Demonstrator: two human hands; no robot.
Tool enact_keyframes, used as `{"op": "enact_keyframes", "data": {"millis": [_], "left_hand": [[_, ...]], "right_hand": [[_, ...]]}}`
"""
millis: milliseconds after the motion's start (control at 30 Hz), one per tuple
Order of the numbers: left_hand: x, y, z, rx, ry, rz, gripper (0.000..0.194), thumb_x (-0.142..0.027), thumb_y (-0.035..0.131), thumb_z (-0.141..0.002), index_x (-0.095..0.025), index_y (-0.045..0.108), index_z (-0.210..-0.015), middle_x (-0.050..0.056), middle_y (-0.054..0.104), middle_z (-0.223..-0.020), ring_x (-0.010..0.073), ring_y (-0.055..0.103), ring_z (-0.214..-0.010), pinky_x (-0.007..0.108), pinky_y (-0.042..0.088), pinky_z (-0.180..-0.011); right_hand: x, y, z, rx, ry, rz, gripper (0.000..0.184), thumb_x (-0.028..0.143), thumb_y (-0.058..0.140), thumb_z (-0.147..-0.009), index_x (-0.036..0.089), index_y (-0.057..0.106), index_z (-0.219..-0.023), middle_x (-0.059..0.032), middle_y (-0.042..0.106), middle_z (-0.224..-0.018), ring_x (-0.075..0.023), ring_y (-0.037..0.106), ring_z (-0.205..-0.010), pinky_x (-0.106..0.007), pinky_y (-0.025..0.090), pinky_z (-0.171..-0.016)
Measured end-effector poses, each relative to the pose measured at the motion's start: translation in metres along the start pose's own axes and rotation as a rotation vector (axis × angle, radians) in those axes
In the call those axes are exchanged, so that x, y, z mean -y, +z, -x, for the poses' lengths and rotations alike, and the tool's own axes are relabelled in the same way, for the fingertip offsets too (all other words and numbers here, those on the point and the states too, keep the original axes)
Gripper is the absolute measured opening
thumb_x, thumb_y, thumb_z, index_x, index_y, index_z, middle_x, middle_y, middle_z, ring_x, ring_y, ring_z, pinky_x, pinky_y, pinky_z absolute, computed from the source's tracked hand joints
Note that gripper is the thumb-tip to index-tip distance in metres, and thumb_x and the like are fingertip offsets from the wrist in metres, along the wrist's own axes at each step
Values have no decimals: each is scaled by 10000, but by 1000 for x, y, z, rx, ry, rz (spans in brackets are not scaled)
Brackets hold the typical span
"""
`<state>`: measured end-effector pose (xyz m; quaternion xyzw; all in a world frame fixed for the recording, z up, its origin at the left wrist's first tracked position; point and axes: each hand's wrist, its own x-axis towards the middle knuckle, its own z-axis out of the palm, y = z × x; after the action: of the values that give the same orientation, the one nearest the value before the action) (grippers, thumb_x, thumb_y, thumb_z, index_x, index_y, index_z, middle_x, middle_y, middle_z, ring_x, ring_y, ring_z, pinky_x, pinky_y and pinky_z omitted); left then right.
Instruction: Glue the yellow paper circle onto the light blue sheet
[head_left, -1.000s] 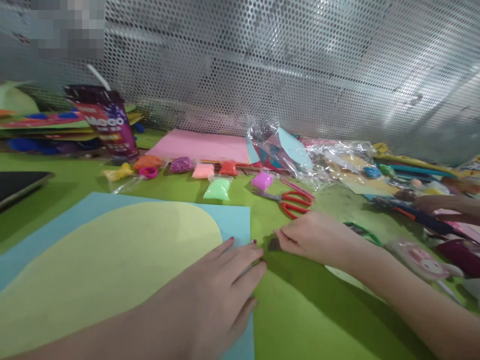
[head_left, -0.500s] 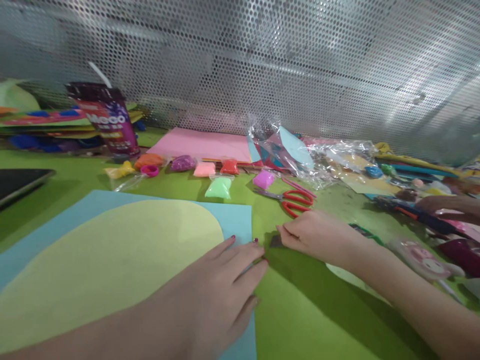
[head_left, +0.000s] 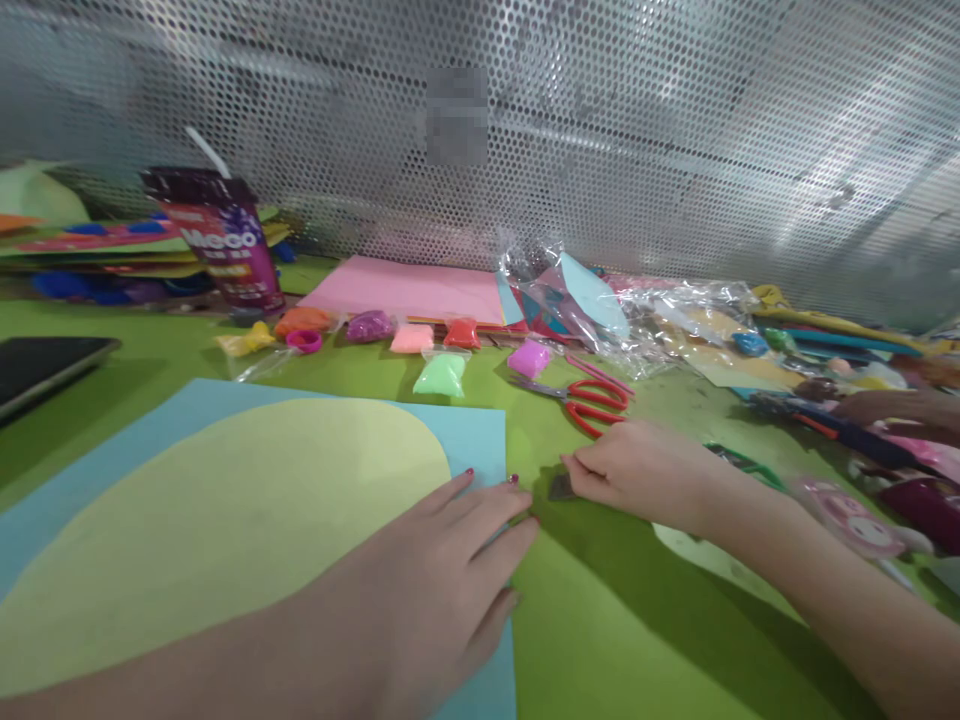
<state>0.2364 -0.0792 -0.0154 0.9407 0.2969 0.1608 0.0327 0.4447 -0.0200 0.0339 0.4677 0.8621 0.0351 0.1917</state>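
Note:
My left hand (head_left: pixel 442 580) lies flat with its fingers stretched out on the right part of a light blue paper sheet (head_left: pixel 472 440). A pale yellow rounded paper shape (head_left: pixel 225 510) lies on top of that sheet. My right hand (head_left: pixel 637 470) is closed in a pinch on a small dark flat piece (head_left: pixel 560 488) just right of the sheet's edge, low over the green table (head_left: pixel 637 640). What the dark piece is I cannot make out.
Red-handled scissors (head_left: pixel 592 400) lie behind my right hand. Several small bags of coloured clay (head_left: pixel 439 375) sit in a row, with pink paper (head_left: pixel 405 290), clear plastic wrapping (head_left: pixel 600 310) and a purple drink carton (head_left: pixel 225 245) behind. Another person's hand (head_left: pixel 892 405) rests far right. A dark tablet (head_left: pixel 45 365) lies left.
My right hand with the dark piece has drawn slightly to the right, away from the sheet's edge. My left hand stays flat on the paper.

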Motion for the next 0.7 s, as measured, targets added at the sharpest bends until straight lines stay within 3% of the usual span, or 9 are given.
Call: {"op": "enact_keyframes", "data": {"millis": [333,567,700], "left_hand": [[0,2,-1,1,-11,29,331,-236,386,-901,-161,517,-1196,59,554,-1229,189,472,-1167,391,342,-1043],[0,-1,0,9,4,3,339,-237,358,-909,-154,516,-1197,58,548,-1242,191,474,-1164,389,348,-1034],[-2,-4,-1,59,1,-11,355,-242,326,-918,-148,522,-1199,65,547,-1248,204,461,-1182,407,337,-1038]], "right_hand": [[2,6,-1,-90,11,32,437,273,350,-886,162,540,-509,10,387,-433,-73,222,-387,-256,174,-432],[-4,4,0,31,-19,-13,481,290,304,-908,164,567,-526,0,428,-445,-79,294,-390,-252,210,-446],[-1,2,0,19,-10,42,450,270,329,-902,164,574,-540,-1,436,-437,-83,301,-385,-259,196,-443]]}}
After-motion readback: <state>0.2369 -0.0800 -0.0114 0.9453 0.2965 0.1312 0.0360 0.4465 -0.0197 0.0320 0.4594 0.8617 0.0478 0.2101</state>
